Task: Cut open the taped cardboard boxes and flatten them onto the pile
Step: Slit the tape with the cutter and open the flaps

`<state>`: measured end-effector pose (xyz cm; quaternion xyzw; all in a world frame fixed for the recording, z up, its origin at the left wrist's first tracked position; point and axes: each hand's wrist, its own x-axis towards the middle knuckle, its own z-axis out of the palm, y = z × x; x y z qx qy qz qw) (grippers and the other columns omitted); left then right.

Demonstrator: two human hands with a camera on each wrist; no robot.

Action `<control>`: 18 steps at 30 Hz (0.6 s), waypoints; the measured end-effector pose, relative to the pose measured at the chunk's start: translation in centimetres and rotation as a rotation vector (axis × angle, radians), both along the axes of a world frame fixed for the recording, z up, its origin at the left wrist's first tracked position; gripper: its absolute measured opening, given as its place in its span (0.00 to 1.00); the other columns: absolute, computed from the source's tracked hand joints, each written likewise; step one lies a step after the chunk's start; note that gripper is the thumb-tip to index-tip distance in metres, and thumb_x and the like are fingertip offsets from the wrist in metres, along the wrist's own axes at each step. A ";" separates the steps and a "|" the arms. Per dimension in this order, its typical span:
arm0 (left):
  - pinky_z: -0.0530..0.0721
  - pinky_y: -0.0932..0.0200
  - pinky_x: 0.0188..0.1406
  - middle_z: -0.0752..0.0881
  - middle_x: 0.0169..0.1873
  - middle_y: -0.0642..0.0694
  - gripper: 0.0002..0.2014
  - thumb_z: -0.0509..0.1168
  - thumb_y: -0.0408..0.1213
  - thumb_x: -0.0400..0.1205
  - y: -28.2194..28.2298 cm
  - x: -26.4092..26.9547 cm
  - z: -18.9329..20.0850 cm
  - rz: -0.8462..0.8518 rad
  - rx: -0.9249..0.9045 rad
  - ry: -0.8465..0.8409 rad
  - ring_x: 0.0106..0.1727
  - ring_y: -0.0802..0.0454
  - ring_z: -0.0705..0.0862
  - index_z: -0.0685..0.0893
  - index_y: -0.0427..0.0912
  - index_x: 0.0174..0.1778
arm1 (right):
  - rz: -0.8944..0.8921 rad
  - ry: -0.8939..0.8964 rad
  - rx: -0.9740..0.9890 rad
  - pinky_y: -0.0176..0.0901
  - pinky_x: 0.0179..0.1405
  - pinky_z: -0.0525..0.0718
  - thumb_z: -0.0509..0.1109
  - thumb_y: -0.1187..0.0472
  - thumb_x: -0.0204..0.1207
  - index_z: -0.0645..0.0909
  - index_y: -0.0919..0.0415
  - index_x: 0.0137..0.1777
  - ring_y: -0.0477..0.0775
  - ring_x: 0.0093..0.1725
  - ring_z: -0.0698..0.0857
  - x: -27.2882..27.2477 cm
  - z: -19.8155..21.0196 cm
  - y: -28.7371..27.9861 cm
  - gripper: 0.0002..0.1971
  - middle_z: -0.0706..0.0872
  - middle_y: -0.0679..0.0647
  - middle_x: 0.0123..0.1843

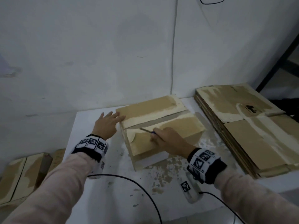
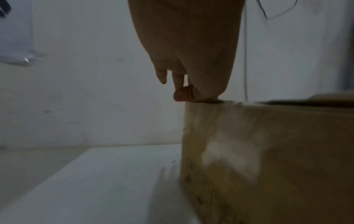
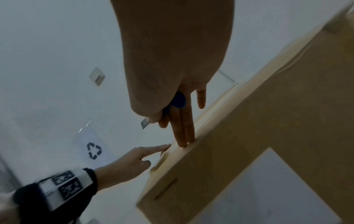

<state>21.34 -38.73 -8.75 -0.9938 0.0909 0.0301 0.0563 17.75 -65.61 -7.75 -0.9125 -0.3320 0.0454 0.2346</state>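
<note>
Wall: pale, scuffed and stained, filling the upper half of the head view; a thin cord hangs down it to the table's back edge.
Table: white top pushed against the wall, its middle flecked with brown scraps and peeled patches near the box.
Pile: flattened cardboard sheets stacked on the table's right side, torn pale strips across the top sheet.
Floor boxes: more cardboard lying low at the left, beside the table.
Box: closed cardboard box in the middle of the table, just left of the pile, with a grey tape seam along its top between the two flaps.
Black cable: loops across the table front, from the wrist units.
Left hand: released, fingers straight and spread, fingertips resting on the box's top left corner; the left wrist view shows them touching the upper edge.
Right hand: grasping a blue-handled cutter, thumb and forefinger closed on it while the other fingers lie straight on the box top.
Blade: its tip lies at the seam near the box's left end.
Wristbands: dark bands with black-and-white markers on both wrists.
</note>
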 end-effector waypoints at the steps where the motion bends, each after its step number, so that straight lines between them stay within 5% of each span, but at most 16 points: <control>1: 0.53 0.45 0.79 0.60 0.82 0.48 0.30 0.54 0.28 0.82 -1.0 0.1 0.2 -0.014 -0.065 -0.016 0.81 0.47 0.61 0.63 0.50 0.81 | -0.032 0.018 -0.006 0.51 0.36 0.76 0.50 0.50 0.86 0.75 0.65 0.48 0.62 0.32 0.80 0.7 0.2 -0.3 0.19 0.84 0.60 0.35; 3: 0.60 0.47 0.77 0.68 0.79 0.44 0.24 0.55 0.35 0.83 -3.3 -0.3 0.7 -0.064 -0.244 -0.080 0.77 0.43 0.68 0.71 0.43 0.77 | -0.150 0.062 -0.021 0.49 0.34 0.75 0.51 0.55 0.88 0.74 0.66 0.53 0.63 0.38 0.83 2.8 0.5 -1.6 0.16 0.84 0.62 0.41; 6: 0.69 0.52 0.72 0.75 0.73 0.41 0.26 0.53 0.50 0.84 -7.1 -2.0 0.4 -0.297 -0.438 -0.119 0.73 0.43 0.74 0.75 0.41 0.74 | -0.341 0.140 -0.071 0.54 0.49 0.79 0.50 0.57 0.88 0.72 0.68 0.61 0.66 0.52 0.83 5.9 1.0 -4.8 0.16 0.83 0.66 0.54; 8: 0.74 0.54 0.66 0.77 0.70 0.44 0.30 0.52 0.60 0.83 -9.0 -3.0 -0.6 -0.527 -0.358 -0.043 0.67 0.45 0.77 0.75 0.46 0.75 | -0.389 0.180 -0.211 0.57 0.63 0.75 0.48 0.56 0.88 0.69 0.67 0.71 0.67 0.63 0.79 7.5 0.8 -7.3 0.19 0.78 0.67 0.67; 10: 0.79 0.55 0.58 0.80 0.66 0.46 0.28 0.53 0.60 0.82 -9.5 -3.3 -1.7 -0.697 -0.201 -0.041 0.60 0.47 0.81 0.76 0.50 0.73 | -0.380 0.194 -0.325 0.58 0.73 0.67 0.47 0.56 0.89 0.65 0.64 0.77 0.65 0.70 0.74 8.4 0.3 -9.0 0.21 0.72 0.65 0.75; 12: 0.79 0.52 0.58 0.81 0.64 0.48 0.21 0.53 0.52 0.84 -8.7 -2.7 -2.0 -0.748 -0.139 -0.080 0.57 0.48 0.82 0.77 0.54 0.71 | -0.363 0.161 -0.328 0.57 0.76 0.62 0.48 0.55 0.88 0.71 0.63 0.72 0.63 0.67 0.77 8.2 -0.1 -9.6 0.19 0.78 0.64 0.71; 14: 0.77 0.45 0.62 0.81 0.65 0.48 0.19 0.54 0.46 0.83 -6.8 -1.5 -2.0 -0.690 -0.126 -0.118 0.58 0.47 0.82 0.78 0.56 0.70 | -0.376 0.058 -0.377 0.54 0.69 0.68 0.48 0.54 0.88 0.75 0.63 0.64 0.62 0.59 0.81 7.6 0.0 -9.3 0.18 0.83 0.64 0.61; 18: 0.59 0.40 0.76 0.74 0.72 0.49 0.29 0.59 0.27 0.81 -3.0 0.2 -0.3 -0.262 -0.032 -0.098 0.73 0.44 0.72 0.73 0.62 0.74 | -0.319 0.077 -0.286 0.49 0.45 0.73 0.50 0.52 0.88 0.73 0.59 0.46 0.60 0.45 0.82 5.0 1.0 -7.8 0.16 0.83 0.59 0.43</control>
